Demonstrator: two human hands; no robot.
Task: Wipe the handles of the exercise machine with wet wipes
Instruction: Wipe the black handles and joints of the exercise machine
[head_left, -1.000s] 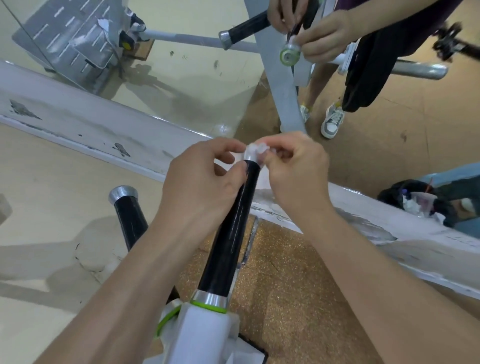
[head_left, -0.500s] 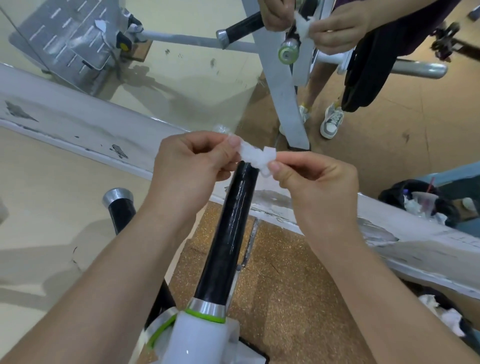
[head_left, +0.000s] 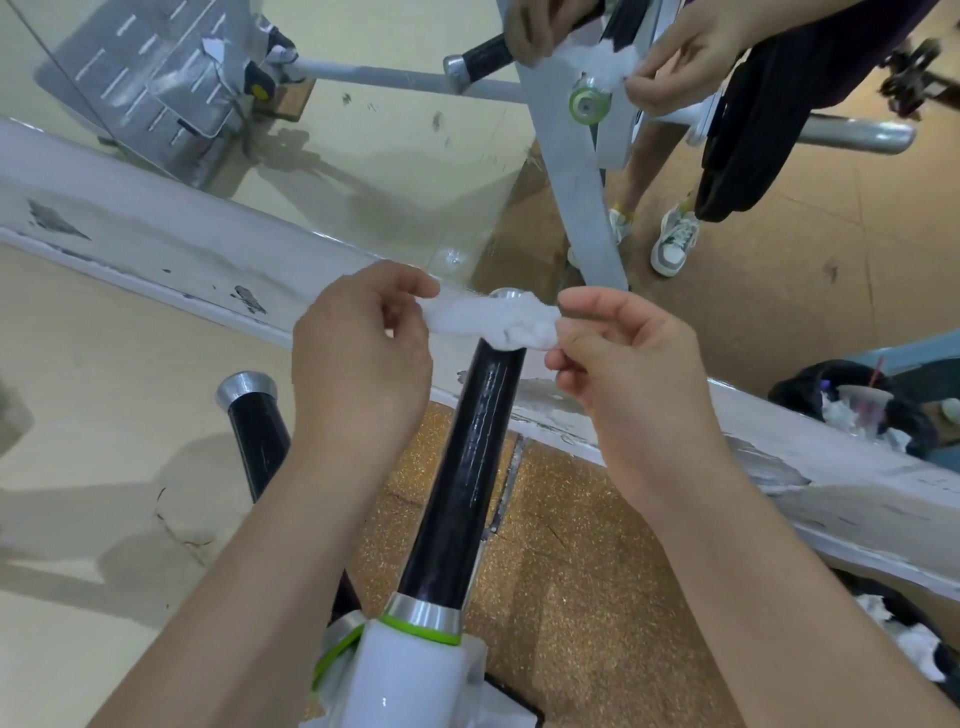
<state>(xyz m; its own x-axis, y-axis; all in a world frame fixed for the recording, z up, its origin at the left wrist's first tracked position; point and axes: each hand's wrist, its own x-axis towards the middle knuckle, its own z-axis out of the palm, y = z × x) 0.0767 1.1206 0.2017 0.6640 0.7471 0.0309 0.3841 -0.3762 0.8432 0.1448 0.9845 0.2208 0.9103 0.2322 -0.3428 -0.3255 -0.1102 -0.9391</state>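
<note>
**The wipe is pulled out wider now**

Half a second ago the wet wipe (head_left: 493, 322) was a small lump between the two hands. Now it is stretched into a strip, and the left hand (head_left: 358, 353) has slid off to the left.

Closest to me is the white machine body (head_left: 410, 680), smooth and shiny. It has a green ring (head_left: 421, 631) where the handle (head_left: 467, 467) comes out. The handle is a long, round, black bar, glossy, with thin lines down it. Its round silver cap (head_left: 506, 294) peeks over the wipe.

The left hand pinches one end of the wipe with thumb and finger. The right hand (head_left: 623, 374) pinches the other end, which is bunched up. The wipe looks thin, soft and damp, and it lies across the very top of the handle.

I think a hard pull could tear such a thin wipe. If a pinch slips, it could drop onto the speckled cork floor (head_left: 571, 571) and get dirty. If it stays up there, the long black part stays unwiped.

To the left, lower down, stands a second black handle (head_left: 254, 415). Behind runs a long white beam (head_left: 156, 228) with chipped paint. Farthest off, another person's hands (head_left: 691, 57) hold a wipe at a grey frame.
</note>
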